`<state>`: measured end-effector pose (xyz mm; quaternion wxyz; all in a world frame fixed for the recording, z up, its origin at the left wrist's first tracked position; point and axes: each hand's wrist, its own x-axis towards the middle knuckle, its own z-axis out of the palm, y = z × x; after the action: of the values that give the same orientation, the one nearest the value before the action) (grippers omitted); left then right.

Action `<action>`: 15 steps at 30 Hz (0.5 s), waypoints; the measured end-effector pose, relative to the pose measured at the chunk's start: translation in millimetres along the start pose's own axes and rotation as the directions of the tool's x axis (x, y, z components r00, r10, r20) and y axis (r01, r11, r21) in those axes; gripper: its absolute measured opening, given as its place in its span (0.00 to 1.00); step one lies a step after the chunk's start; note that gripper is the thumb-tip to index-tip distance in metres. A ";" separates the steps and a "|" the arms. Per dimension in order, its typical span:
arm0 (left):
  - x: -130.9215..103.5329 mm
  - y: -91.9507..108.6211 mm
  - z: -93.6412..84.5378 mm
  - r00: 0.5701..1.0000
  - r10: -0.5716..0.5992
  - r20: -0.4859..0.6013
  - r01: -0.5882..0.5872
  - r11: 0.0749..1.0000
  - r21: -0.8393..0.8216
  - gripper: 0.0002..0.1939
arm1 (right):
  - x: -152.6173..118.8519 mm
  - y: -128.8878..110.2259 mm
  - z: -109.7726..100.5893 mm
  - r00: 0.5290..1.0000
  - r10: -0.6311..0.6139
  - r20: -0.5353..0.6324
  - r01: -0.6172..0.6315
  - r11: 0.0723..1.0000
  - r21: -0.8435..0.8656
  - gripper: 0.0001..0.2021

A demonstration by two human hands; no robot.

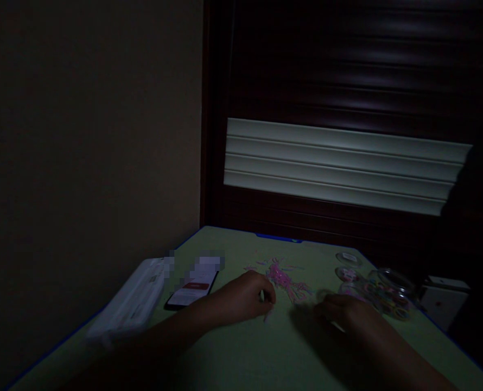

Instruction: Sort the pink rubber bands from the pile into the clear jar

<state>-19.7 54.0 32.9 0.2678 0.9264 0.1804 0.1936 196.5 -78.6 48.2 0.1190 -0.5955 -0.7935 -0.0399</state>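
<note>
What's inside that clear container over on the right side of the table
The clear container holds small coloured loops, yellow, pink and green among them, likely rubber bands. The dim light and the right hand in front hide its lower left part, so the rest is unclear.

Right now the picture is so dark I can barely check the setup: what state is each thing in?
Phone: flat on the table, screen lit.
White case: closed, lying flat.
Pink beadwork: spread loose on the table.
Clear tub: open, holding coloured bits.
Round lids: off, lying flat.
Left hand: curled, beside the beadwork.
Right hand: blurred, grip unclear.
</note>
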 end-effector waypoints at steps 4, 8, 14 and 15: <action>1.8 3.2 -0.1 0.999 -0.038 -0.005 0.038 0.996 -0.082 0.08 | 0.7 -2.9 -4.2 1.000 0.006 0.017 -0.006 1.000 -0.002 0.10; 2.9 7.0 2.7 0.995 -0.102 -0.002 0.100 0.984 -0.149 0.06 | 1.3 -4.1 -5.6 1.000 0.005 0.026 -0.005 1.000 0.003 0.11; 4.7 8.0 7.6 0.993 -0.102 -0.054 0.090 0.978 -0.188 0.06 | 0.3 -6.2 -6.6 1.000 0.010 0.028 -0.010 1.000 0.012 0.10; 4.9 8.1 7.6 0.994 -0.094 -0.054 0.083 0.979 -0.188 0.05 | 0.2 -6.6 -7.1 0.999 0.012 0.032 -0.013 1.000 0.015 0.10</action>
<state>-10.1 46.5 32.8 0.3556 0.8820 0.2108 0.2262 191.1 -81.8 55.6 0.1112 -0.6001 -0.7918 -0.0238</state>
